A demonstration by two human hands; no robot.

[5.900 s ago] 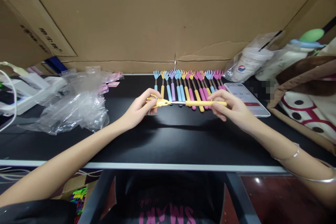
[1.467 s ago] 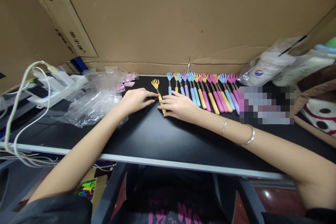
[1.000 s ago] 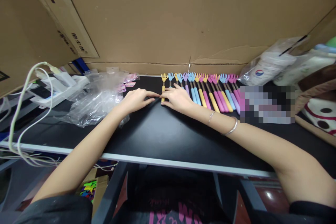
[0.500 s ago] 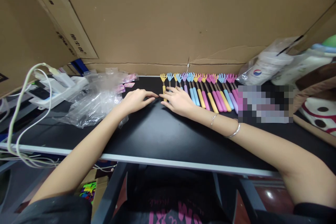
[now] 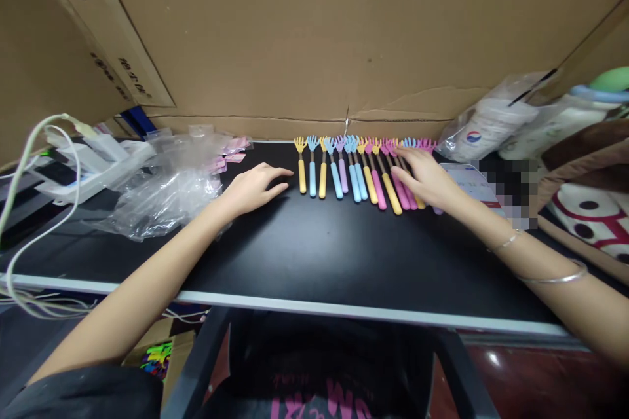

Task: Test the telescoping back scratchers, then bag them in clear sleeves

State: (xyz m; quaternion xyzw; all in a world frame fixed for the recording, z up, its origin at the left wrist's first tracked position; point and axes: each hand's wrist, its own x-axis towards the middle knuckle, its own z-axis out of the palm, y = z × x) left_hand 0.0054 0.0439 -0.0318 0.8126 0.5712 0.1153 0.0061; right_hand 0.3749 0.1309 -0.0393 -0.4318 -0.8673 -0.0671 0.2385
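My left hand [image 5: 256, 188], loose and unclenched, is just beside the yellow claw-headed scratcher [image 5: 301, 171], leftmost in a row of slim yellow, blue, purple and pink scratchers [image 5: 361, 182] on the smooth black tabletop [image 5: 304, 255]. My right hand [image 5: 428, 175] partly covers the row's right end; whether it grips any, I can't tell.

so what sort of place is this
Probably a small workshop or home work corner, I can't tell which: a black table bears a row of back scratchers and a heap of clear plastic bags.
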